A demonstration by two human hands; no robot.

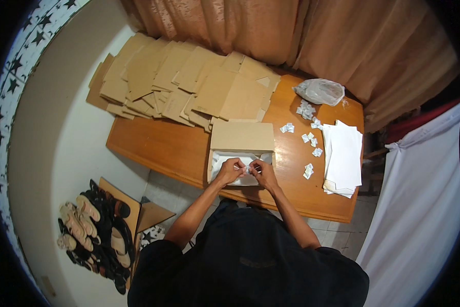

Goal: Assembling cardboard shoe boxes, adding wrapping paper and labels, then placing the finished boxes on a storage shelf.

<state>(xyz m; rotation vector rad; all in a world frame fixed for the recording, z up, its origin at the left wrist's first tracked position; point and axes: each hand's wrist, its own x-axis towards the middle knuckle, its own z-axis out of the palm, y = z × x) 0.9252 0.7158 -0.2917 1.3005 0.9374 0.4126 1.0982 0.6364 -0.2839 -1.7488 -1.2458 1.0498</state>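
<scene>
An open cardboard box (242, 136) stands at the front edge of the table, its lid raised at the far side. White paper (219, 157) lines the inside. Over the box, my left hand (230, 172) and my right hand (264, 175) meet, fingertips closed on a small white sachet (247, 169) between them. The fingers partly cover it, along with much of the box's inside. To the right of the box, several similar sachets (308, 171) lie scattered, with a small heap (305, 109) farther back.
Flat cardboard pieces (225, 92) are piled along the far left of the wooden table (153, 146). A clear plastic bag (320, 92) lies at the back right, beyond a stack of white paper sheets (343, 156). Shoes (89, 220) sit low on the left. Brown curtains (363, 51) hang behind.
</scene>
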